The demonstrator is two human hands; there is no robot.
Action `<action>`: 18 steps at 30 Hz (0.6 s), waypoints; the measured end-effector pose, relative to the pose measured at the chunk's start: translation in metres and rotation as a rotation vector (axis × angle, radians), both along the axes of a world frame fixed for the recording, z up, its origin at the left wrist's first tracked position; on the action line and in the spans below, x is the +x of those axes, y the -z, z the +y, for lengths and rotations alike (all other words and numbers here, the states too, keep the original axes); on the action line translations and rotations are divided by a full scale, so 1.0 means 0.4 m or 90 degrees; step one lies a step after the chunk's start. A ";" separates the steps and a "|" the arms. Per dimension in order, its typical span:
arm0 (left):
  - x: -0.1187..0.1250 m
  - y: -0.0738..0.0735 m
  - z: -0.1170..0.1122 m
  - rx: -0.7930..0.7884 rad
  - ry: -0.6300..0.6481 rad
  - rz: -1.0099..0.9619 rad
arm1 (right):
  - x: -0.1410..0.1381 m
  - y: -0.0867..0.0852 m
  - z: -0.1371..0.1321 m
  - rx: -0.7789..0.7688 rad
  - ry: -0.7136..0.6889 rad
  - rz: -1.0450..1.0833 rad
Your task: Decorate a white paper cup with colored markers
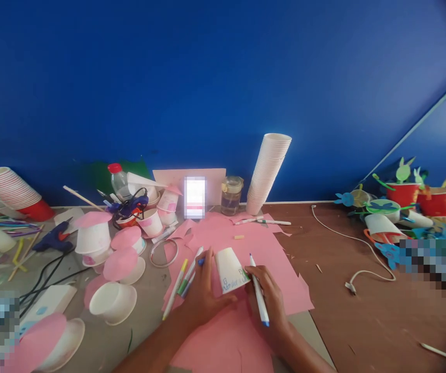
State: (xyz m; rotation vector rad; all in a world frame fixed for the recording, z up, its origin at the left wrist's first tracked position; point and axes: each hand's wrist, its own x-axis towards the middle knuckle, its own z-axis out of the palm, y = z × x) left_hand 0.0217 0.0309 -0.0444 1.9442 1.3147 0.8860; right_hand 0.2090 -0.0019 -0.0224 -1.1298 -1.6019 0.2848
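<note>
A white paper cup (229, 272) with blue and green marks drawn near its wide edge stands between my hands, narrow end away from me. My left hand (203, 292) is spread along its left side, thumb stretched out below it. A small blue piece shows by the left fingers; I cannot tell whether they touch it. My right hand (267, 295) is closed on a white marker with blue ends (259, 295), its tip pointing away from me. The right fingertips are at the cup's right edge. Several markers (175, 290) lie left of my left hand.
Pink paper (261, 243) covers the work area. Cups with pink discs (119, 264) and a glue gun (54, 238) crowd the left. At the back are a lit phone (195, 198), a jar (231, 196) and a leaning cup stack (267, 173). A white cable (357, 239) lies right.
</note>
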 end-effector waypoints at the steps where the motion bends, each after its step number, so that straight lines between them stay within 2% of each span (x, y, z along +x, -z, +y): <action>1: -0.002 0.001 -0.001 0.003 0.002 0.004 | 0.004 0.005 0.001 0.005 0.004 -0.009; 6: -0.011 -0.001 -0.014 0.021 0.012 0.032 | 0.022 0.026 -0.005 0.029 0.016 -0.047; 10: -0.020 0.002 -0.036 -0.013 0.028 0.045 | 0.027 0.044 -0.029 -0.004 0.003 -0.020; 14: -0.030 0.022 -0.066 -0.102 0.061 0.049 | 0.019 0.066 -0.061 -0.070 -0.014 -0.004; 18: -0.041 0.034 -0.085 -0.183 0.064 0.056 | 0.013 0.083 -0.089 -0.095 0.036 -0.010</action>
